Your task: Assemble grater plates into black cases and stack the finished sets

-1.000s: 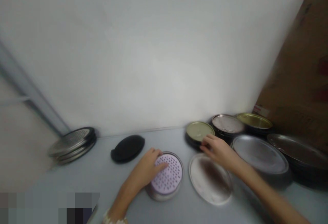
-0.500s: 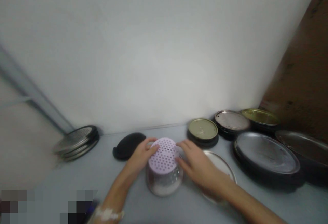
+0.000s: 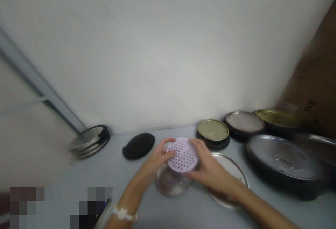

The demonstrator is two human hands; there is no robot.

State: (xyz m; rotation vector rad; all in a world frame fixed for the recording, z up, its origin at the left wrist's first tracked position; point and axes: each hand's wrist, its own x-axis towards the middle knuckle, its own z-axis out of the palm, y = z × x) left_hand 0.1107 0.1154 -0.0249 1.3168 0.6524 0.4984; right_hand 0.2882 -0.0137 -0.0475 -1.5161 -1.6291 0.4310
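In the head view, a round, light purple disc-like piece full of small holes is held between both hands. My left hand grips its left side, thumb on the top face. My right hand wraps round its right edge, fingers behind and thumb at the lower rim. Just below it is a shiny, roundish, silvery or see-through piece, partly covered by the disc; whether the two touch I cannot tell. A flat metal disc with a raised rim lies on the table, partly under my right forearm.
On the grey table, a black oval piece and stacked metal discs are at left. Stacked dark-edged round lids and larger metal plates stand at right. A white wall rises behind; a brown box is far right.
The purple disc has moved right in the view and now tilts, with both hands. My right hand now wraps further round its edge. The camera view has shifted a little.
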